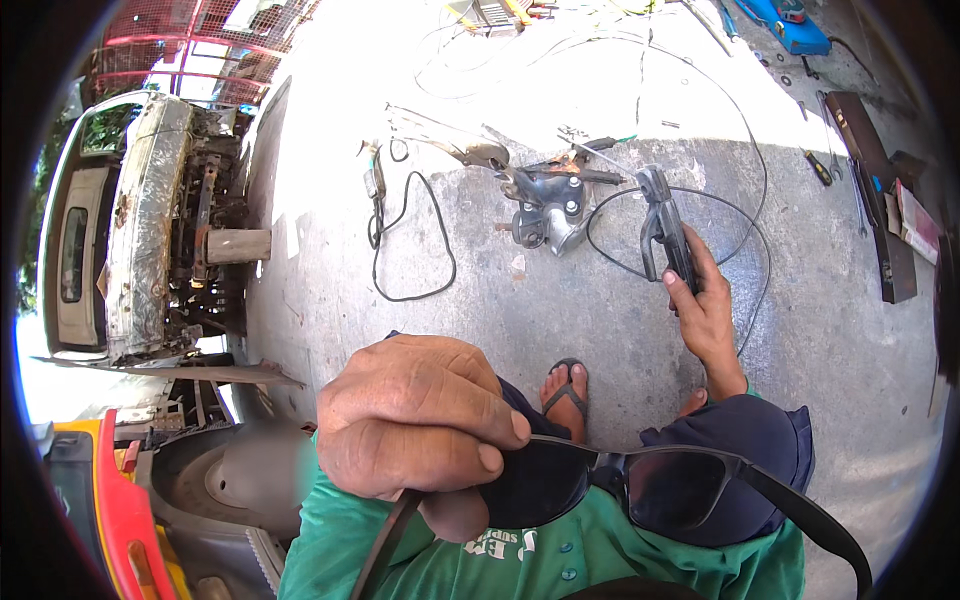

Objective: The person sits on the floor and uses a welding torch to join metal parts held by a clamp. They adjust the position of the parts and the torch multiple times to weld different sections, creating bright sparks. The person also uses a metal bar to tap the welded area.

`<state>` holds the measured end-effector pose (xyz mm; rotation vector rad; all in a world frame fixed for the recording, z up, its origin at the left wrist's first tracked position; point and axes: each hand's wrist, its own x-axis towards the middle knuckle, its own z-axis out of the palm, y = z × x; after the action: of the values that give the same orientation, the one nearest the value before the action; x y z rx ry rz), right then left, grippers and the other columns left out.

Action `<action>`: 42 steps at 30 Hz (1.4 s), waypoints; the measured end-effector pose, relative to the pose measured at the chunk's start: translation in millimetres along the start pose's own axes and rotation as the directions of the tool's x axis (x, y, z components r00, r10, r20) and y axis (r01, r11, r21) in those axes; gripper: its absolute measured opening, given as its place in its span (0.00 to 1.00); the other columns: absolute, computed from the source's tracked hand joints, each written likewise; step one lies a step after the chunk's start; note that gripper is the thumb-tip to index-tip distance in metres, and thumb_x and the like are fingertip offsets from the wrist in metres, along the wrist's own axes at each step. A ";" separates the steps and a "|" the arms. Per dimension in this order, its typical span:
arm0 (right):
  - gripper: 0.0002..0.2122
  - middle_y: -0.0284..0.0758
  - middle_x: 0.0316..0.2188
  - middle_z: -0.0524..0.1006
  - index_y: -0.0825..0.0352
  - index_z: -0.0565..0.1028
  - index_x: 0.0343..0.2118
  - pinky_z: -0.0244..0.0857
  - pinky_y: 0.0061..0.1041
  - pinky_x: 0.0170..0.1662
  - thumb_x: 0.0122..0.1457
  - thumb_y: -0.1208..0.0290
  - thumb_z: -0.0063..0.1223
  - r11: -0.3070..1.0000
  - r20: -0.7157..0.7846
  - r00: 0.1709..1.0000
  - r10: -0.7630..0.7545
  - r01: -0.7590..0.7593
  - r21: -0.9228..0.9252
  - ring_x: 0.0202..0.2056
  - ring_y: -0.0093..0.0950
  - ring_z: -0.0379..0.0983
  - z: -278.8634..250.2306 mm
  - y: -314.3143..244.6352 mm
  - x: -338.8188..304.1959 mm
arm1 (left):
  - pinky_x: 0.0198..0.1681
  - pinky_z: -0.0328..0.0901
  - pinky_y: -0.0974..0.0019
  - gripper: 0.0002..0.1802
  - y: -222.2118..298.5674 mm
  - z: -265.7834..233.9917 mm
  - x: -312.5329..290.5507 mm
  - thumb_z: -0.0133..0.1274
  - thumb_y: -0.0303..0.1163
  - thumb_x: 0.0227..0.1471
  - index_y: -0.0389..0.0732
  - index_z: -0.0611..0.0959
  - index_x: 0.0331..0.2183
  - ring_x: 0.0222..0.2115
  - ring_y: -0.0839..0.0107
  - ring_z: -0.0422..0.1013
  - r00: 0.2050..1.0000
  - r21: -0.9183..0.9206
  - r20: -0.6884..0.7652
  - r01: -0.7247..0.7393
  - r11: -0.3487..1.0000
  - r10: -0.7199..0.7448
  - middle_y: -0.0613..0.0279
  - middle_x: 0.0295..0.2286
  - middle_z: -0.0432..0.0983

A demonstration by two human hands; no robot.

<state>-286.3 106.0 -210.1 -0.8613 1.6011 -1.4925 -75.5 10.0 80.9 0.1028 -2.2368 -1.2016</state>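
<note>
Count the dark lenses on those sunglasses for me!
2: one lens beside the left hand, partly covered by it, the other lens farther right on the sunglasses.

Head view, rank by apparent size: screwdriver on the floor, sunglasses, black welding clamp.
1. Sunglasses, largest, though much nearer the camera, so true size against the clamp is unsure
2. Black welding clamp
3. Screwdriver, smallest, but it lies farther off on the floor

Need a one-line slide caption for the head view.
Left hand holds dark sunglasses close to the camera; right hand grips a black electrode holder above concrete floor.
</note>
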 end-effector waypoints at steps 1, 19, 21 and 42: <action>0.29 0.47 0.53 0.81 0.70 0.67 0.69 0.70 0.30 0.56 0.65 0.75 0.60 1.000 0.001 1.000 -0.004 0.004 -0.007 0.51 0.30 0.79 1.3 -1.2 0.5 | 0.20 0.75 0.62 0.23 -1.6 2.5 -0.4 0.66 0.49 0.59 0.35 0.83 0.34 0.22 0.61 0.80 0.996 -0.015 -0.033 -0.082 0.996 0.082 0.47 0.35 0.82; 0.29 0.38 0.38 0.83 0.67 0.67 0.70 0.71 0.25 0.37 0.66 0.72 0.61 0.999 0.013 1.000 0.015 -0.014 -0.042 0.33 0.21 0.76 7.6 4.4 -1.0 | 0.27 0.73 0.64 0.11 23.1 -17.2 5.0 0.56 0.38 0.67 0.47 0.82 0.48 0.28 0.64 0.79 0.999 0.305 0.043 -0.026 0.952 0.013 0.58 0.39 0.78; 0.29 0.39 0.40 0.83 0.67 0.67 0.70 0.71 0.25 0.40 0.66 0.72 0.61 0.999 0.013 1.000 0.004 -0.003 -0.046 0.35 0.21 0.77 9.1 3.4 -0.8 | 0.29 0.75 0.62 0.11 21.3 -14.8 6.1 0.54 0.37 0.67 0.47 0.81 0.49 0.28 0.65 0.79 0.999 0.331 0.039 -0.019 0.943 0.007 0.57 0.40 0.78; 0.31 0.36 0.42 0.80 0.68 0.64 0.72 0.67 0.21 0.29 0.68 0.71 0.60 0.998 0.070 0.996 0.062 -0.061 -0.015 0.28 0.18 0.71 16.4 5.8 -3.5 | 0.35 0.74 0.67 0.17 23.1 -30.2 -15.8 0.66 0.44 0.61 0.48 0.87 0.47 0.30 0.72 0.81 0.982 -0.033 -0.119 -0.151 0.988 0.146 0.64 0.39 0.81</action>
<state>-270.1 101.8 -215.8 -0.8551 1.5735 -1.3951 -41.7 6.6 104.4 -0.0107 -2.0785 -1.1319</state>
